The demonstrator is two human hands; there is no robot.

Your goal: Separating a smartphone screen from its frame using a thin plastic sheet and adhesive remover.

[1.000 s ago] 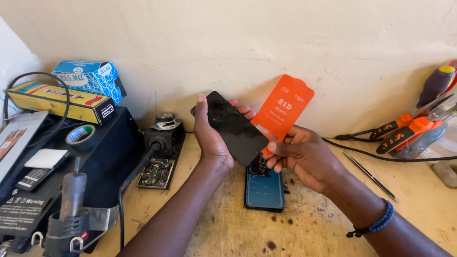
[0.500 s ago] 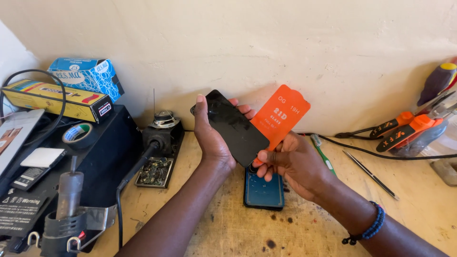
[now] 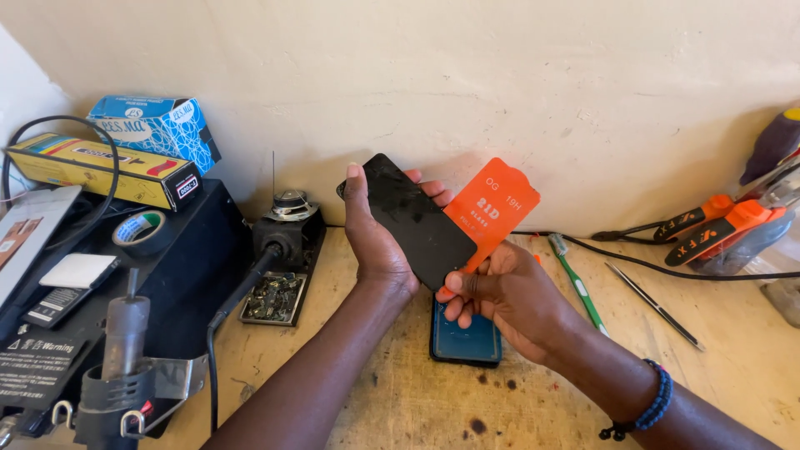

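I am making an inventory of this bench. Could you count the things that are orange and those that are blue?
Orange: 3, the film tab and two tool handles.
Blue: 3, the box, phone and bracelet.
Total: 6

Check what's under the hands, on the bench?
A blue-backed phone lies flat on the wooden bench. The right hand covers its top edge, so that end is hidden.

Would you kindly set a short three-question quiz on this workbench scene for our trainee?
1. True or false: the left hand holds the black rectangular glass panel.
2. Which hand pinches the orange pull tab: A left, B right?
3. What lies flat on the wooden bench below both hands?

Key: 1 true. 2 B, the right hand. 3 A dark blue-faced phone.
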